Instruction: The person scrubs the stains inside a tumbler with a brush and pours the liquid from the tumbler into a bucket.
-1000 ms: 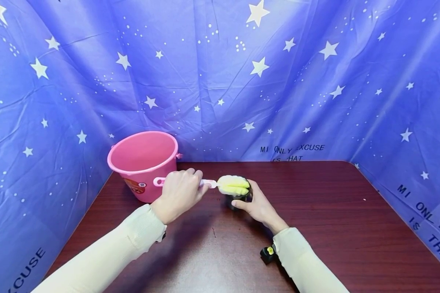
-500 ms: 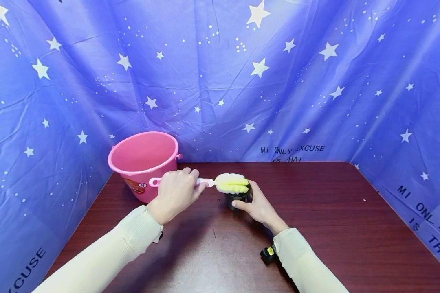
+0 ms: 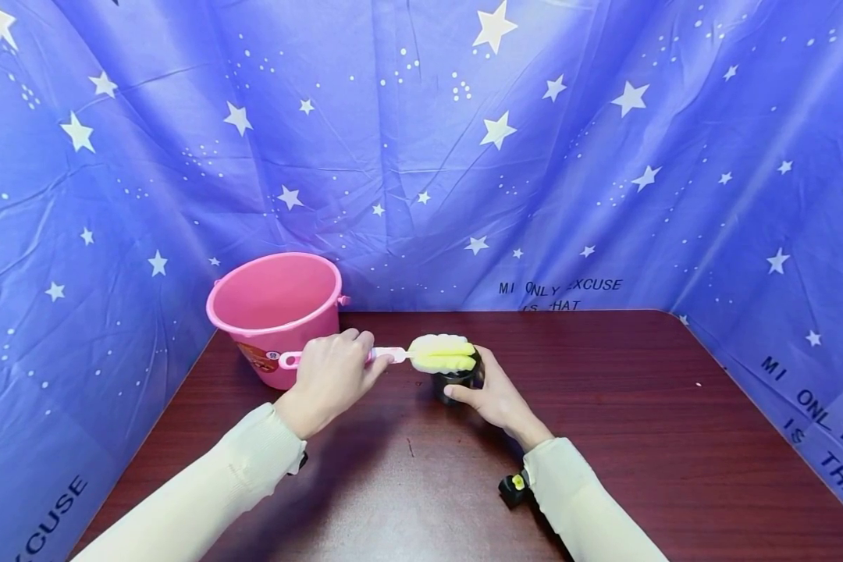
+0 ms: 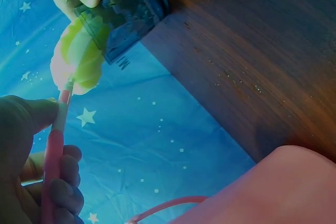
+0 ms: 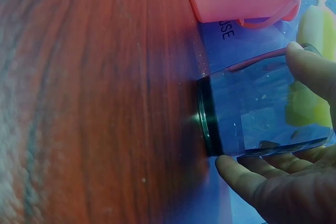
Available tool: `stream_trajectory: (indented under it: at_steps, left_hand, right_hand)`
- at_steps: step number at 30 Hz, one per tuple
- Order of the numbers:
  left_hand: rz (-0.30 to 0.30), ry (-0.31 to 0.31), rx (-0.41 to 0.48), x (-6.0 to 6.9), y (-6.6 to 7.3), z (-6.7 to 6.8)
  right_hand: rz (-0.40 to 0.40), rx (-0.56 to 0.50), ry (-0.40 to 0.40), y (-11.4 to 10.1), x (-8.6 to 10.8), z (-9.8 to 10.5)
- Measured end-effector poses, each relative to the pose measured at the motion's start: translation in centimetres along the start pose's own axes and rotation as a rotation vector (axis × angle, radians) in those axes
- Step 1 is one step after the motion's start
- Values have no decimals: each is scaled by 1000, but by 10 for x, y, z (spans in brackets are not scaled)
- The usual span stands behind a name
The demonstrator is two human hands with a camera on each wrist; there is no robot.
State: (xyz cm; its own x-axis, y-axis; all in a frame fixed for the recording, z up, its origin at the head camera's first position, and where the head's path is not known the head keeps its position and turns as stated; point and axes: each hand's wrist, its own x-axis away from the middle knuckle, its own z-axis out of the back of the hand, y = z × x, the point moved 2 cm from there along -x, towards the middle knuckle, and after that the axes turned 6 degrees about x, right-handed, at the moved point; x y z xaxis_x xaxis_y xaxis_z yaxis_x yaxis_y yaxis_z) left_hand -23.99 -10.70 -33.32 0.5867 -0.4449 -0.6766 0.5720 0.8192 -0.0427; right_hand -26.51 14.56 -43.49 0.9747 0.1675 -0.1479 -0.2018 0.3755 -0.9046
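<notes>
My left hand [image 3: 330, 378] grips a sponge cup brush [image 3: 442, 353] by its pink and white handle, fingers wrapped round it. The brush lies roughly level, its white and yellow head pointing right. A dark see-through cup [image 3: 453, 388] stands on the table, and my right hand [image 3: 502, 402] holds it from the right side, thumb in front. The sponge head is at the cup's mouth. In the right wrist view, part of the yellow sponge shows behind or through the wall of the cup [image 5: 257, 106]; I cannot tell how far it reaches inside.
A pink bucket [image 3: 316, 326] stands at the back left, just behind the left hand and the brush handle. The dark red wooden table [image 3: 625, 406] ends at a blue star-patterned curtain [image 3: 407, 156] at the back and sides.
My left hand has drawn left and a little toward me, and the brush head has shifted slightly left over the cup. The right hand and cup look unmoved.
</notes>
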Motion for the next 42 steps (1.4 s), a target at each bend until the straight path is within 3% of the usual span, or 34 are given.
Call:
stream_trajectory:
  at_steps: [22, 30, 42]
  left_hand:
    - [145, -43, 84, 16, -1, 0]
    - [245, -115, 157, 21, -1, -1]
    - [337, -153, 220, 27, -2, -4]
  right_hand:
    - [-21, 14, 7, -2, 2, 0]
    - [-16, 22, 0, -3, 2, 1]
    - [-22, 24, 0, -3, 2, 1]
